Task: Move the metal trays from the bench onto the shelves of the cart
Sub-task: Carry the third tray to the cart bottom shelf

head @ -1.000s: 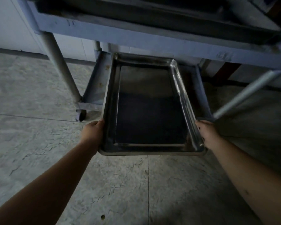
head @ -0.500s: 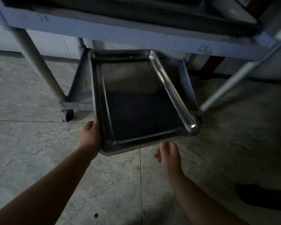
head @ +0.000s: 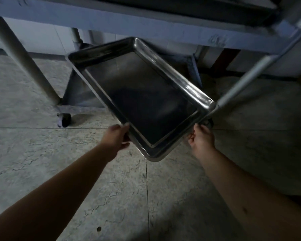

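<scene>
An empty metal tray (head: 146,105) lies skewed over the cart's bottom shelf (head: 76,94), its near corner sticking out over the floor. My left hand (head: 116,138) grips the tray's left long rim near that corner. My right hand (head: 201,137) holds the short near rim from below, close to the tray's right corner. The tray's far end reaches under the cart's upper shelf (head: 146,25), where another dark tray (head: 198,9) is partly visible.
The cart's front left leg (head: 24,56) and front right leg (head: 250,77) stand on either side of the tray; its right corner is close to the right leg. A caster wheel (head: 64,119) is at the lower left. Cracked stone floor tiles (head: 111,188) lie below.
The tray has swung clockwise, its near end going right toward the cart's right leg. My right hand, which had let go of the side rim, now holds the near rim.
</scene>
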A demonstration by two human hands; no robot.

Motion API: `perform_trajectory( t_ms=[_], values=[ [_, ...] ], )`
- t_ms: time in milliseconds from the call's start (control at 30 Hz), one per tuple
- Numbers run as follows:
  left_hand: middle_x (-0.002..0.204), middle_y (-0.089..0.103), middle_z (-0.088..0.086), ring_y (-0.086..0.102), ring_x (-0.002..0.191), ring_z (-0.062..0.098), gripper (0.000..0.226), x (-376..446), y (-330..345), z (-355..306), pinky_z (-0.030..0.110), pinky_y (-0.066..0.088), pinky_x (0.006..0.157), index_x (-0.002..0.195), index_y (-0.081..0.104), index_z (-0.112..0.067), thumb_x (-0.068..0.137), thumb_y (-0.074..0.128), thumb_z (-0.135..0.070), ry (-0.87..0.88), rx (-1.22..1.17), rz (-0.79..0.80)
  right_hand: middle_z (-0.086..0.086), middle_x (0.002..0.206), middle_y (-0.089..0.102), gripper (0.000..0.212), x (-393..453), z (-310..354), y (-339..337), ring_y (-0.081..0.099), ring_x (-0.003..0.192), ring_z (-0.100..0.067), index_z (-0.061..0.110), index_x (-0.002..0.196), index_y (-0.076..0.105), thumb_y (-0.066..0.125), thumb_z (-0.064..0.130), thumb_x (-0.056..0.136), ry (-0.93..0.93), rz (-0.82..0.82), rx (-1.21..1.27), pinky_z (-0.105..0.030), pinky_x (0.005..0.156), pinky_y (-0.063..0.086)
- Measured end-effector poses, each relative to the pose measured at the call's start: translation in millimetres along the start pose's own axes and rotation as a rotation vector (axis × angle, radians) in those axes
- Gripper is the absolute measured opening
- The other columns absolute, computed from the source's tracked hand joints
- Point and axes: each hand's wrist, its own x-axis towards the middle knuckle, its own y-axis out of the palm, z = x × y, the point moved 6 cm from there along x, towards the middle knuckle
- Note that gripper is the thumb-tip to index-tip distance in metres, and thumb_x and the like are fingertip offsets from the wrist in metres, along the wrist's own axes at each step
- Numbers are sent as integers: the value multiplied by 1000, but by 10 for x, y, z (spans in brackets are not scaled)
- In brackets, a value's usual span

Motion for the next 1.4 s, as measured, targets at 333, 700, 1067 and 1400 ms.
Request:
perform_trajectory(
  t_ms=[333,700,1067,1400],
  values=[
    [92,67,15,68,76,23,12,266,-89,-297,29,61,62,98,58,-6,104,50,-12,43,-311,-90,0,65,53,18,456,439,184,43,34,1,20,81,57,56,20,99,-127,-47,-263,-15,35,34],
    [90,67,11,69,78,21,11,345,76,-248,28,61,66,95,57,-6,103,52,-12,99,-354,-158,1,53,58,40,-902,-406,-24,55,48,-14,10,81,55,41,40,102,-157,198,-469,-22,44,44],
    [98,71,15,74,77,18,12,612,-129,-453,26,60,62,103,59,-6,101,58,-18,45,-481,-243,4,50,42,27,-39,218,-82,36,32,-6,20,76,51,53,34,99,-56,84,-403,-16,35,27],
    [94,73,13,74,77,15,8,678,267,-461,27,63,68,98,60,-10,98,63,-18,-13,-433,-267,-10,92,71,17,90,-8,564,71,75,-14,3,98,65,64,19,94,197,55,39,-18,53,53]
  ],
)
